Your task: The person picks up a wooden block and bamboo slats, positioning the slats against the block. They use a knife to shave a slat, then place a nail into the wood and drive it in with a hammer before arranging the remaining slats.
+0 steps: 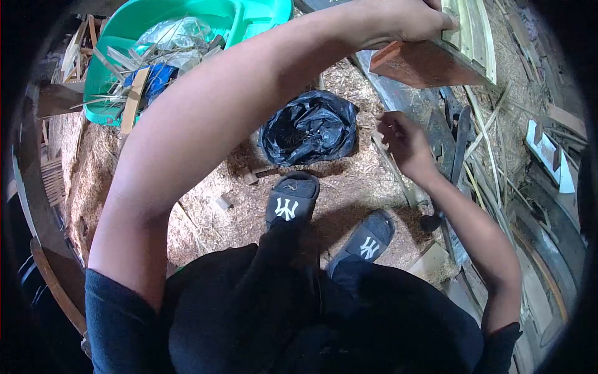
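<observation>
My left hand (416,20) reaches across to the upper right, its fingers closed at the edge of a stack of pale wooden slats (471,34). A reddish-brown wooden board (430,64) juts out below these slats, just under my wrist. My right hand (406,144) hovers lower down with its fingers loosely curled and apart, and nothing shows between them. Near its fingertips is a thin pale strip of wood (393,167), slanting over the floor. To the left of that hand, a crumpled black plastic bag (309,129) sits with its mouth open.
A green plastic tub (99,93) at the upper left holds wood scraps, clear plastic and something blue. Sawdust covers the floor (187,230). My feet wear dark slides (369,234) close to the bag. Wood strips and offcuts (498,162) pile up on the right.
</observation>
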